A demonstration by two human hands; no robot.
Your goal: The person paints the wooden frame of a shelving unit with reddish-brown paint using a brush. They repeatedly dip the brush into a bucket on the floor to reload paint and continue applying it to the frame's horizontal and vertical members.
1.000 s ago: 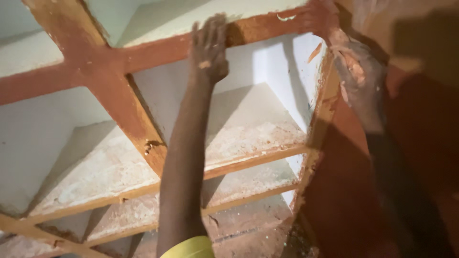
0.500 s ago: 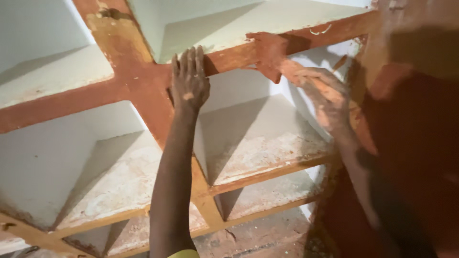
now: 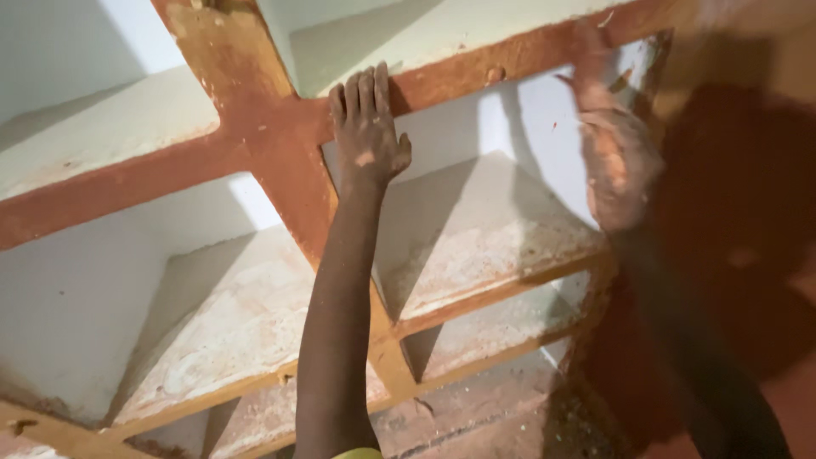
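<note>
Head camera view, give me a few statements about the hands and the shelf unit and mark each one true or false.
1. The left hand lies flat on the reddish-brown shelf frame. True.
2. The right hand is sharp and at rest on a lower shelf. False: it is blurred, up by the frame's right edge.
3. The shelf compartments hold stacked boxes. False: only dusty, stained boards show.
4. The left hand grips a tool. False: its fingers are open, holding nothing.
5. The compartment walls are pale. True.
</note>
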